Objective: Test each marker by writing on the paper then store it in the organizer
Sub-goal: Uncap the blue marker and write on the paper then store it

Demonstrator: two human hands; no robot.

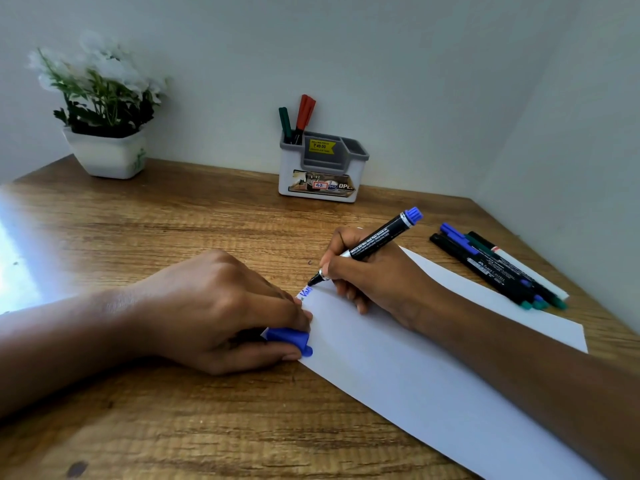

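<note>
My right hand grips an uncapped blue marker, black-bodied with a blue end; its tip touches the top left corner of the white paper, where blue writing shows. My left hand rests on the paper's left edge and holds the blue cap in its curled fingers. The white and grey organizer stands at the back against the wall, with a green marker and a red marker upright in its left compartment. Several capped markers lie in a bunch on the paper's far right corner.
A white pot with a white-flowered plant stands at the back left of the wooden desk. Walls close the desk in behind and on the right. Strong glare falls on the desk's left edge.
</note>
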